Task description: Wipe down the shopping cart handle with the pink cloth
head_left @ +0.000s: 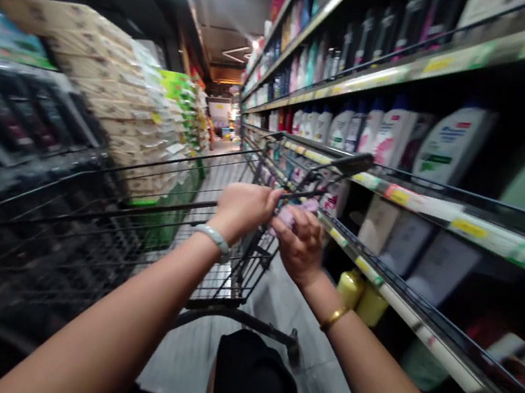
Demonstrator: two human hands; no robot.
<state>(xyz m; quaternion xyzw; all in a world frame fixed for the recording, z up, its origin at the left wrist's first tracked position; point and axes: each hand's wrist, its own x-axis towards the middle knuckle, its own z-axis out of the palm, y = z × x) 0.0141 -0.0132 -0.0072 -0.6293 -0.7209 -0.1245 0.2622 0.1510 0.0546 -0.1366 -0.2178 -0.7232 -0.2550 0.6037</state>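
While the right hand (305,245) is curled, pinching a lilac cloth (288,215) near the cart's black bar, the left hand (244,210) is closed just beside it; whether it grips the bar cannot be told. The cart (259,258) stands ahead of the person, between stacked goods (103,87) on the left and shelves (428,204) of bottles (390,135) on the right.

Wears a smooth, rounded, pale green bangle (213,236) on the left wrist (223,225), a slim, shiny gold-coloured bangle (334,319) on the right wrist (324,300), and black clothing (254,385) at the near edge.
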